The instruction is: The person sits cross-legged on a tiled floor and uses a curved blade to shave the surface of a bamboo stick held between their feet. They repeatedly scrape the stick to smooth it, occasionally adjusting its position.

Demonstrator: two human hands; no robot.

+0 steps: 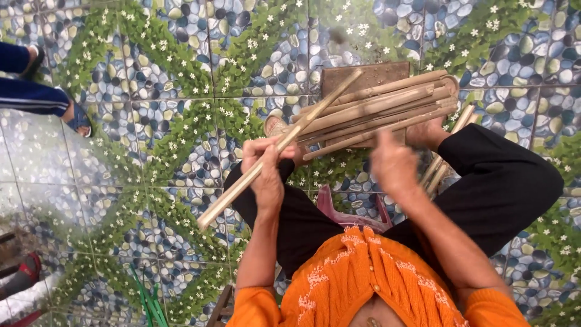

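Head view. Tiled floor [151, 115] printed with blue-grey pebbles, green leaf bands and small white flowers; seen from above, looking down past an orange knitted top [363, 278] and dark trousers [502, 181].

Left hand [264, 169]: fingers curled and clamped around a pale bamboo strip [272, 154], grip near mid-length. Long axis of strip: diagonal, lower end toward bottom left above floor, upper end toward top right, crossing over bundle.

Right hand [393, 163]: motion-blurred, raised between body and bundle; finger state cannot be told. No object visibly held. Positioned just beside near edge of bundle, right of held strip, nearer to bundle than left hand.

Bundle of bamboo strips [381, 109]: lying roughly crosswise ahead of both hands, long axis slightly tilted, right end higher. Resting over a brown wooden block [369, 75] and over both feet in sandals [275, 124]. Upper end of held strip overlapping left part of bundle.

Further strips [445, 154]: leaning beside right leg, lower right of bundle, partly hidden by right forearm.

Surroundings: pink stool edge [330, 203] between legs; green strips [148, 303] on floor at bottom left; another person's leg in dark blue trousers and sandal [78, 118] at upper left, well apart; red footwear [24, 272] at left edge.

Obstructions: none between right hand and bundle; held strip crossing directly ahead of left hand.
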